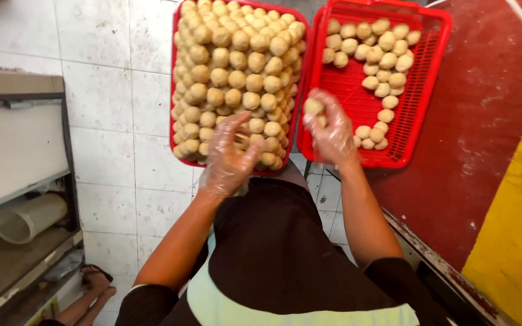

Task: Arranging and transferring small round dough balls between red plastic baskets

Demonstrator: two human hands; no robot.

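Both my hands wear thin clear plastic gloves. My left hand (232, 154) hovers with spread fingers over the near end of a red tray (176, 90) heaped with several round tan dough balls (237, 60). My right hand (331, 130) holds one dough ball (314, 107) in its fingertips above the near left part of a second red slotted tray (421, 84). That tray carries fewer balls (382, 54), mostly at its far end and along its right side.
The trays rest above a white tiled floor (110, 121). A red and yellow painted surface (490, 151) runs along the right. A metal shelf unit (19, 199) with a clear plastic jug stands at left. Someone's foot in a sandal (92, 290) shows at bottom left.
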